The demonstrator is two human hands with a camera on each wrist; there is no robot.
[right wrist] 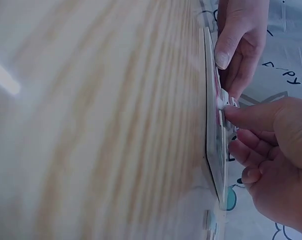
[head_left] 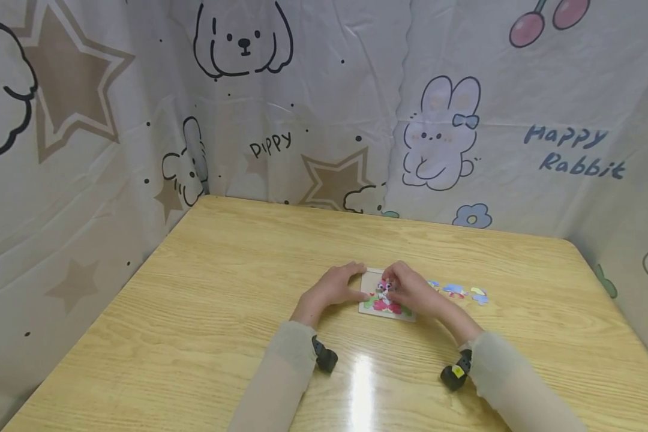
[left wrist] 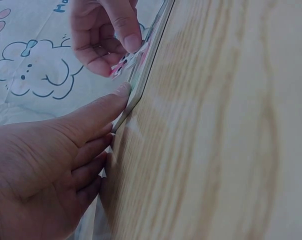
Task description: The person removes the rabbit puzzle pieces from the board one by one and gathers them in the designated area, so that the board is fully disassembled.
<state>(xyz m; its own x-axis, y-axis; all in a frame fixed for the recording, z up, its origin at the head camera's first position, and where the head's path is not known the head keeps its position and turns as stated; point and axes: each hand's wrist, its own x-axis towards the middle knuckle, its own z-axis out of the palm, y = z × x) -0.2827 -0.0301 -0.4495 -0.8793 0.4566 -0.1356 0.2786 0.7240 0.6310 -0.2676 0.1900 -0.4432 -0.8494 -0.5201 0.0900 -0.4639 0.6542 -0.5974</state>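
A person's left hand (head_left: 335, 287) touches a small puzzle board (head_left: 369, 282) at nine o'clock; the right hand (head_left: 417, 293), at three, pinches a pink-and-white piece (head_left: 384, 288) over it. Mostly blue loose pieces (head_left: 455, 290) lie farther toward three o'clock on the wood-grain table (head_left: 221, 288).

I see a pale curtain (head_left: 340, 102) behind the wooden table (head_left: 194, 312), a rabbit drawing (head_left: 437, 144) above the table's far edge, a big brown star (head_left: 75, 72) beyond its left side.

The patterned cloth backdrop (head_left: 329, 108) bears "Dippy" (head_left: 270, 146) in black and, farther right, "Happy Rabbit" (head_left: 572, 138) in blue
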